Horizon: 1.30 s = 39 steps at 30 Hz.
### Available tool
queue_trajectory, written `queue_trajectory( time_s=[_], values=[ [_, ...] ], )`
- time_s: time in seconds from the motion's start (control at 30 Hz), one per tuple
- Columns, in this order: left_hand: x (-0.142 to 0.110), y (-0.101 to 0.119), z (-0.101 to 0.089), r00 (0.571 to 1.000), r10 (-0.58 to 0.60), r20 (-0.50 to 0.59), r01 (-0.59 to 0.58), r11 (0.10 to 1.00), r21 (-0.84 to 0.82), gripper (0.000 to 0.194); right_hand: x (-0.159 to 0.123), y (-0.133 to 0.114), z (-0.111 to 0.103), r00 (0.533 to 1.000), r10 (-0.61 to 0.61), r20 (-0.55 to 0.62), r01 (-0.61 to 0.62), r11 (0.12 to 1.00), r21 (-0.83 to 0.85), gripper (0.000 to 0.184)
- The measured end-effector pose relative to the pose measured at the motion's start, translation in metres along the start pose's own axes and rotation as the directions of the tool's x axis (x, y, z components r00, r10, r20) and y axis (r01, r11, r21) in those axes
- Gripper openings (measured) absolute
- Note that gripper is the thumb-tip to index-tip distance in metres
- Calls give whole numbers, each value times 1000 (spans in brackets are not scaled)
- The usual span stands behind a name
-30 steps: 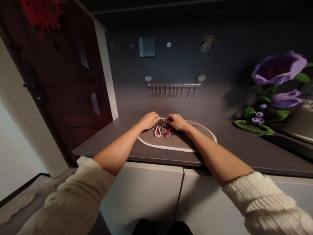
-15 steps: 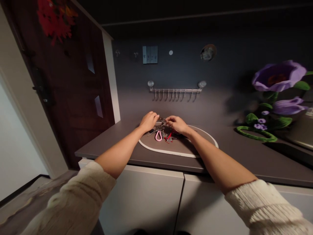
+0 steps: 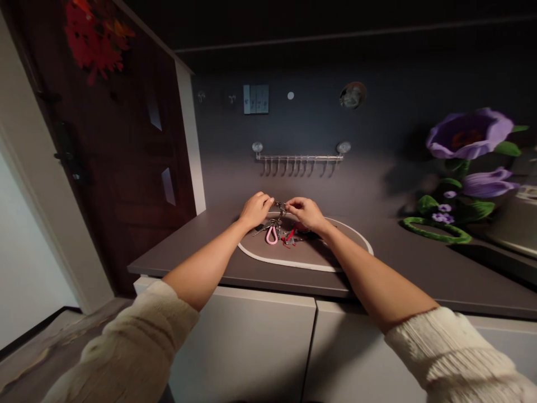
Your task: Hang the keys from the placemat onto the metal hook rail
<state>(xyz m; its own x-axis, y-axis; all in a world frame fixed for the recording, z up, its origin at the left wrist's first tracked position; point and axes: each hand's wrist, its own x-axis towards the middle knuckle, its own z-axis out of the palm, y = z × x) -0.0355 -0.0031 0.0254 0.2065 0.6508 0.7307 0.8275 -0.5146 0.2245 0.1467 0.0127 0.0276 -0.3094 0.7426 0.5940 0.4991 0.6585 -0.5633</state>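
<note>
Both hands are raised slightly above a white-rimmed oval on the counter. Between them hangs a small metal keychain (image 3: 282, 207), dark and shiny, its links too small to make out. My left hand (image 3: 254, 210) pinches its left end with thumb and fingers. The other end is between the thumb and fingertips of my right hand (image 3: 307, 212). Below lie a pink strap loop (image 3: 272, 236), a red tasselled item (image 3: 290, 237) and several metal pieces that look like keys. My right hand and wrist partly cover the things on that side.
The white oval rim (image 3: 289, 265) rests on the dark counter (image 3: 180, 243). Behind is a wall-mounted hook rail (image 3: 300, 158). Purple artificial flowers (image 3: 470, 134) and a green ring (image 3: 436, 230) stand at the right; a dark red door (image 3: 126, 168) is at the left.
The keychain between my hands is a little higher and pulled more level, with a part hanging from it. My camera view has tilted slightly upward.
</note>
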Motion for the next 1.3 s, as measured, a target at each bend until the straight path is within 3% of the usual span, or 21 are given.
queue_trajectory(
  time_s=[0.17, 0.33, 0.57, 0.73, 0.93, 1.3],
  values=[
    [-2, 6, -2, 998, 57, 22, -55, 995, -82, 32, -1, 0, -2, 995, -65, -76, 55, 990, -131, 17],
    [-4, 12, -4, 995, 78, 58, -65, 978, -200, 37, 0, 4, -2, 990, -65, -126, 63, 998, -17, 17],
    [-2, 9, -1, 1000, -4, 26, 11, 966, -258, 24, 5, 8, 2, 998, -30, -55, 47, 938, 345, 19],
    [-2, 11, 1, 996, -36, 86, 66, 925, -374, 26, 2, 1, 4, 998, -9, 57, -23, 851, 525, 27],
    [-4, 15, -2, 976, -51, 211, 156, 841, -518, 29, 1, 0, 5, 995, 8, 100, -67, 794, 604, 34],
    [-5, 12, 2, 970, -22, 243, 161, 805, -571, 31, 1, 2, 7, 993, 29, 113, -91, 801, 592, 35]
  ],
)
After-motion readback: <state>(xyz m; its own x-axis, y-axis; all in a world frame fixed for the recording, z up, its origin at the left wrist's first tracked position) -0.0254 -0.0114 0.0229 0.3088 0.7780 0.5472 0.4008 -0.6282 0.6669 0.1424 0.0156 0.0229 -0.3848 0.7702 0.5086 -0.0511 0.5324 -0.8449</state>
